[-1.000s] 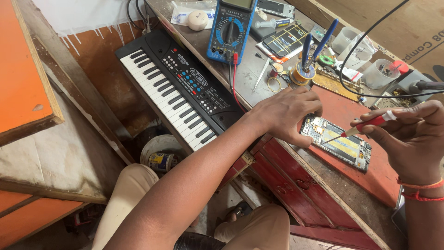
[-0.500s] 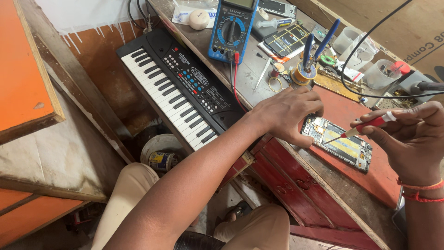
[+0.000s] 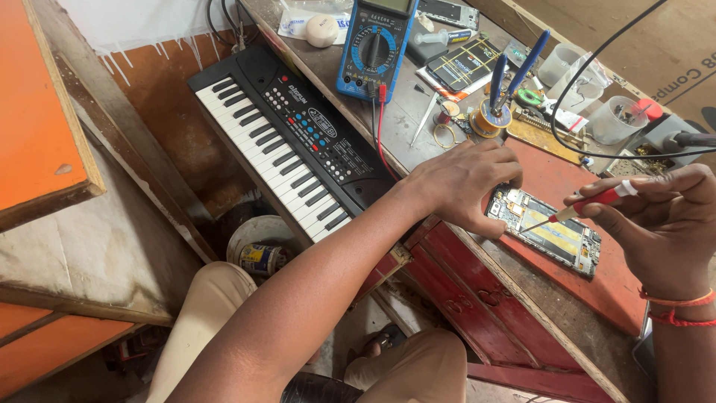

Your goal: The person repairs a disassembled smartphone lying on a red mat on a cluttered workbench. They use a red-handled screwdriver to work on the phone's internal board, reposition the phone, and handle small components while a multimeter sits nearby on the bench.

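Under the left hand (image 3: 464, 183), pressed flat on its edge, lies the opened phone with bare circuit board (image 3: 544, 231); right hand (image 3: 667, 224) pinches a red-handled screwdriver (image 3: 589, 203), whose tip might slip and scratch components if the phone shifts

electronics repair workshop: multimeter (image 3: 375, 46), solder spool (image 3: 488, 119), cluttered bench (image 3: 406, 123).

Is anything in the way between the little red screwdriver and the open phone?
Nothing visible is. The right hand holds the red screwdriver, and its thin tip points straight at the opened phone with no object between. The left hand presses on the phone's left end, off to the side of the tip.
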Available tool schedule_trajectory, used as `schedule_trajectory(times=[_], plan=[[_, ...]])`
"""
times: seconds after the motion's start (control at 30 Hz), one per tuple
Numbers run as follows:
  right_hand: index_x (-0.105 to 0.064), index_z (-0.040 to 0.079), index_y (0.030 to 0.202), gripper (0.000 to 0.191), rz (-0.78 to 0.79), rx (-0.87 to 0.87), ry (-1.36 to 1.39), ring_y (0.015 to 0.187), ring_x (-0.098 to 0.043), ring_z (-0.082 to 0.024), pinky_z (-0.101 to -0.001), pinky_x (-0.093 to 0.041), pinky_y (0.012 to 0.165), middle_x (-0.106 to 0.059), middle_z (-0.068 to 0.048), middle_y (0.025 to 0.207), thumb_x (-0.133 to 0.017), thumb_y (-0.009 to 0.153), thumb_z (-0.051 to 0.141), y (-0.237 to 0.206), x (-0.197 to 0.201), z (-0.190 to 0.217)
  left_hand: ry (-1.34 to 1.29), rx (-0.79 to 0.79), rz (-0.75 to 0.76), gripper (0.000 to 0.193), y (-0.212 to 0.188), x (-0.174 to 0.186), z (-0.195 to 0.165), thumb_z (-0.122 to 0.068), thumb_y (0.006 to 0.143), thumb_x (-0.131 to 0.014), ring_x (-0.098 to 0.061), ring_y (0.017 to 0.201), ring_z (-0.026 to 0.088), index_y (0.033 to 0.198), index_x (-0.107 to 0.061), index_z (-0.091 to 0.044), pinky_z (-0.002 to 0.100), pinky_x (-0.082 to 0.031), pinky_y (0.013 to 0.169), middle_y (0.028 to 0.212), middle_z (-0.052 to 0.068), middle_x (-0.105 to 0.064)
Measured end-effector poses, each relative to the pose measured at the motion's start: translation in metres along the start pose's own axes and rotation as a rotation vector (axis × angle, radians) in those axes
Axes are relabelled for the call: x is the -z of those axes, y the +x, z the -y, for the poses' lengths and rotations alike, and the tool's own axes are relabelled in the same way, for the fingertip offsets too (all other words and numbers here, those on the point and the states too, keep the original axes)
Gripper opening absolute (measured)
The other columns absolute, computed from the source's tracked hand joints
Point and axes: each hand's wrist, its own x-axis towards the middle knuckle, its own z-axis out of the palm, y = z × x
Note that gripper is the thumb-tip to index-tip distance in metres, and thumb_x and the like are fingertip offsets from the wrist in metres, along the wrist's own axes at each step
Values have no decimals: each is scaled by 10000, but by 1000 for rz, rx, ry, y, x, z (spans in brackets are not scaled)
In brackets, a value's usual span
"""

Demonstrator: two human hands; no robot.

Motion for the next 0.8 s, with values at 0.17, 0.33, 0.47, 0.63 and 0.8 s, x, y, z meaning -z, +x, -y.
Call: schedule_trajectory(times=[0.17, 0.33, 0.47, 0.63, 0.8], plan=[[-341, 44, 1161, 447, 8, 14, 22, 1041, -738, -364, -443, -663, 912, -661, -264, 1036, -674, 965, -180, 0, 0, -2, 0, -5, 0, 551, 0, -1, 0, -481, 649, -785, -594, 1088, 251, 1023, -663, -96, 437, -481, 921, 1091, 51, -623], [-340, 45, 1145, 443, 2, 16, 45, 1034, -740, -348, -437, -663, 913, -670, -252, 1035, -679, 960, -172, 0, 1, -4, -3, -10, -7, 544, 0, -1, 1, -481, 661, -781, -593, 1101, 251, 1028, -665, -96, 432, -483, 933, 1100, 49, -626], [-350, 39, 1148, 431, 13, 19, 29, 1033, -740, -354, -437, -661, 914, -676, -264, 1036, -676, 975, -182, 0, 1, -5, 2, -8, 2, 551, 0, -1, 2, -486, 661, -779, -592, 1101, 250, 1033, -665, -96, 432, -480, 940, 1109, 52, -625], [-344, 47, 1160, 444, -5, 26, -2, 1032, -743, -345, -414, -666, 892, -668, -256, 1036, -687, 973, -164, 1, 1, -2, 19, 12, 25, 560, 2, -1, 1, -491, 658, -767, -591, 1091, 246, 1047, -662, -101, 436, -474, 932, 1105, 49, -623], [-343, 45, 1163, 443, -26, 15, -66, 1034, -741, -347, -404, -658, 875, -675, -254, 1055, -690, 974, -156, 1, 1, 1, 14, 14, 34, 559, 1, -1, 1, -495, 666, -761, -590, 1100, 246, 1052, -663, -103, 433, -475, 939, 1114, 47, -623]])
